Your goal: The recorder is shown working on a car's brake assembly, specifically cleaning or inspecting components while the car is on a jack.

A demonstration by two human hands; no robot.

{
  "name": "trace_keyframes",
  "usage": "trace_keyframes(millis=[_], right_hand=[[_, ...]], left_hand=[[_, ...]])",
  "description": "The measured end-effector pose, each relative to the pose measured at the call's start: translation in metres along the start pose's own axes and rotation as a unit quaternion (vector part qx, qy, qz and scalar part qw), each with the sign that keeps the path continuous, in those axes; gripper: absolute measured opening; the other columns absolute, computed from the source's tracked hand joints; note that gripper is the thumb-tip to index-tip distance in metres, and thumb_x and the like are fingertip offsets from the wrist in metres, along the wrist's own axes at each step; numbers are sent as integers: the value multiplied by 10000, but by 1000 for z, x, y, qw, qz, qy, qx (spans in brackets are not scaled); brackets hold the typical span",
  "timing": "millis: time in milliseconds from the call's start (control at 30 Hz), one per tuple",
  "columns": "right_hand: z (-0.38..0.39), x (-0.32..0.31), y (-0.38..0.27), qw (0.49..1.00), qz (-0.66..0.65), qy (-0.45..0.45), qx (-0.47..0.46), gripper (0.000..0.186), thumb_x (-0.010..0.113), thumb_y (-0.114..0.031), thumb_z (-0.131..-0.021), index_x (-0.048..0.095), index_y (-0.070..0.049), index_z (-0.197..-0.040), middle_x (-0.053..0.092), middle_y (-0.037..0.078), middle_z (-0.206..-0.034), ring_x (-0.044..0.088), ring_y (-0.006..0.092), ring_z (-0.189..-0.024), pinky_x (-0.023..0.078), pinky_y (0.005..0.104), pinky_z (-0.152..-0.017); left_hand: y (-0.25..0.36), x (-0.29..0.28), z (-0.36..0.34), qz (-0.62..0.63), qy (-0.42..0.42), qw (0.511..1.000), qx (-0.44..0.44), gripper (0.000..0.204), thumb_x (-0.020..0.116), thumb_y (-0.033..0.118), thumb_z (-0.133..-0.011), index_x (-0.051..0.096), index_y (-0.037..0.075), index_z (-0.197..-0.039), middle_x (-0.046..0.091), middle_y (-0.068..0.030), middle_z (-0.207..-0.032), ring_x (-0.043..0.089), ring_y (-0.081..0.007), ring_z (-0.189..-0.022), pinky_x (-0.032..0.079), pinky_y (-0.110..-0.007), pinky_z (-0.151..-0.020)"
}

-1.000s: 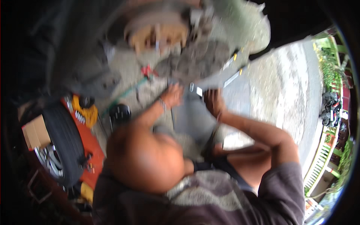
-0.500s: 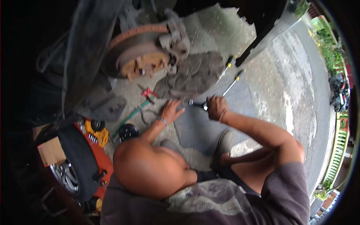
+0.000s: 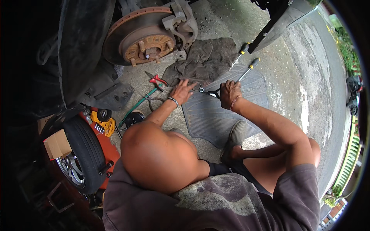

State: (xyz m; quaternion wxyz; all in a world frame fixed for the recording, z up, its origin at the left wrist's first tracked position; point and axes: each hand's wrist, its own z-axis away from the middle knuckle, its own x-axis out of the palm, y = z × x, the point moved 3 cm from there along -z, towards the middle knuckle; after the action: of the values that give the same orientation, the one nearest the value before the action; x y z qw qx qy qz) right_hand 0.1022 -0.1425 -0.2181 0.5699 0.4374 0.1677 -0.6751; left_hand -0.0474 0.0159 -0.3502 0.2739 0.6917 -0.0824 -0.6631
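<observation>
My left hand (image 3: 182, 91) reaches low over the ground at the mat's edge, fingers stretched and apart, close to a dark crumpled cloth (image 3: 206, 59). Just past its fingertips shows a thin metal ring (image 3: 198, 86); contact with it is unclear. My right hand (image 3: 230, 94) is closed around a dark hand tool (image 3: 213, 93) with a small shiny round end pointing toward the left hand. The fingers hide the rest of this tool, so its kind is unclear. Both hands are over the grey rubber floor mat (image 3: 216, 119). Red-handled pliers (image 3: 158, 81) lie left of my left hand.
Ahead is a rusty brake disc (image 3: 133, 38) with its caliper (image 3: 184, 25). Two screwdrivers (image 3: 251, 66) lie beyond the right hand. A green rod (image 3: 138, 106) lies at left, near a wheel (image 3: 86, 156), a cardboard box (image 3: 58, 144) and a yellow socket holder (image 3: 107, 127).
The view has tilted and become sharper. My left hand stays spread by the cloth, and my right hand keeps its grip on the dark tool, with its round end still near the left fingertips.
</observation>
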Motion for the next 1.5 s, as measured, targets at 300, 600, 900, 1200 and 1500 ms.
trace_keyframes(millis=[300,600,900,1200,1500], right_hand=[[-43,76,23,966,-248,51,48,616,593,-371,-849,458,14,-1311,497,239,-1260,498,391,-1182,402,500,-968],[-41,81,34,910,-361,196,50,757,616,-613,-824,527,-17,-1282,498,236,-1295,492,379,-1208,400,435,-1019],[-72,29,-20,515,-853,22,-86,387,611,-394,-947,644,-14,-881,624,38,-726,590,134,-661,498,290,-604],[-65,68,-51,419,-906,-19,-58,271,696,-285,-908,630,-28,-854,612,11,-772,557,91,-645,494,257,-589],[-74,48,-45,381,-921,-51,-58,275,691,-311,-910,636,-42,-909,609,6,-785,561,89,-679,497,253,-596]], left_hand=[[-10,25,-13,-167,-60,979,101,480,610,219,-885,523,159,-1353,513,-96,-1191,459,-277,-1177,432,-405,-961],[23,-81,-30,29,-86,993,71,246,613,206,-904,711,36,-1053,699,-165,-875,674,-307,-812,531,-374,-776],[65,-112,-75,186,-292,928,-138,284,607,177,-940,690,-93,-921,703,-167,-736,702,-195,-619,556,-307,-562],[28,-50,-20,499,-270,737,-367,337,616,190,-956,616,-132,-1055,690,-203,-768,704,-271,-647,598,-354,-568],[22,-69,-42,579,-174,694,-390,490,596,233,-968,498,-181,-1213,617,-274,-1128,680,-328,-975,584,-375,-867]])
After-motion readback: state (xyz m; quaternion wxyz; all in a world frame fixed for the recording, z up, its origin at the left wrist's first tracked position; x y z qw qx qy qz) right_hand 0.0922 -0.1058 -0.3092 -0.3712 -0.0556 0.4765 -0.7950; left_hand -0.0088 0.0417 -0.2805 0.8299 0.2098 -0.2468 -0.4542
